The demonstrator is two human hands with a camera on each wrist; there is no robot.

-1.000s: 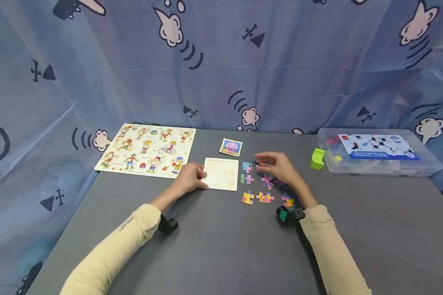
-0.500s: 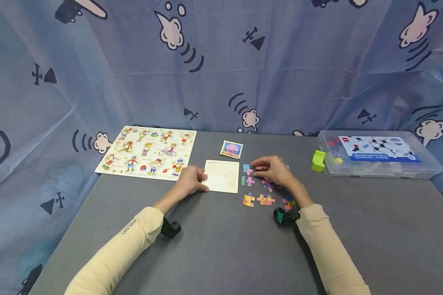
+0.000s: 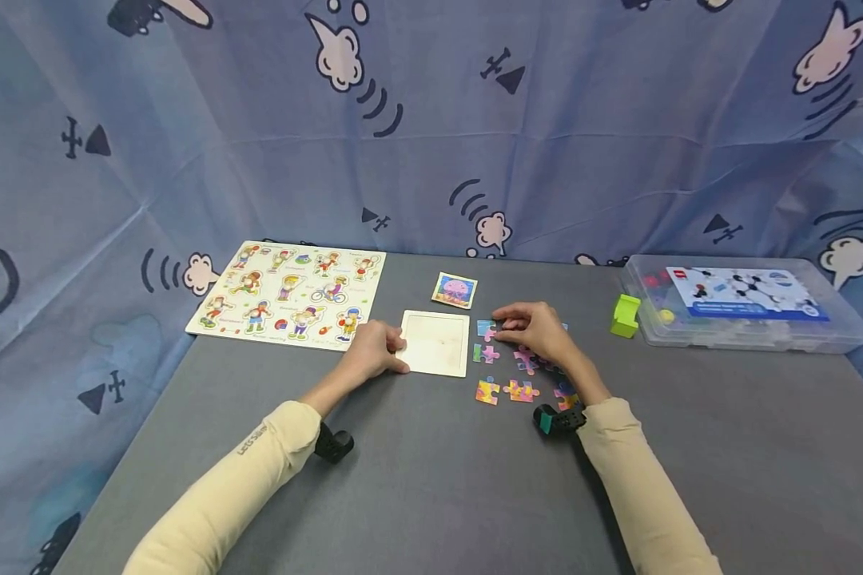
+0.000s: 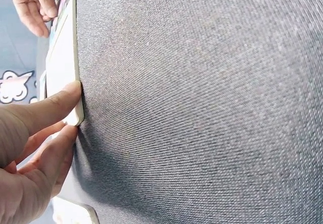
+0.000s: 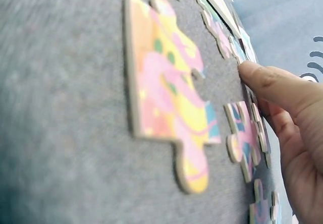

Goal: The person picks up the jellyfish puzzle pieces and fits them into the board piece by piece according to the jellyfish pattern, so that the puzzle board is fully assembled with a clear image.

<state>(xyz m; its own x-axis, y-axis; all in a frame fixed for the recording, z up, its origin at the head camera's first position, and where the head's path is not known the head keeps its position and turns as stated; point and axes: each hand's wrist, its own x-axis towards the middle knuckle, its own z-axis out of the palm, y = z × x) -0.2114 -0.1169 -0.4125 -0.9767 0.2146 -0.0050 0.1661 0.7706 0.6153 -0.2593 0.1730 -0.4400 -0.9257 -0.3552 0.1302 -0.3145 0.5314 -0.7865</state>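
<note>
Left hand [image 3: 371,349]: I am seeing thumb and fingers pinching a square, cream, shallow-rimmed tray [image 3: 435,343] at its left edge, by the near-left corner. The tray is lying flat, nearer the far edge of the grey cloth tabletop [image 3: 431,479] than the near one. Handling note: I am judging light, steady pressure best, keeping the rim down.

Blue-and-pink flat jigsaw piece [image 3: 484,327]: sitting just beyond the tray's right edge, partly hidden by fingers.

Yellow-pink-blue jigsaw piece [image 5: 166,72]: lying toward the tabletop's near edge from it, showing pale, thick cut sides, rounded knobs, and one straight side facing that near edge.

Right hand [image 3: 539,329]: thumb and forefinger are standing narrow at the blue-and-pink piece; I cannot tell whether they are gripping it. Handling note: I am favouring a pinch on opposite cut sides and a straight lift, since neighbouring pieces are lying close and could be getting nudged.
</note>
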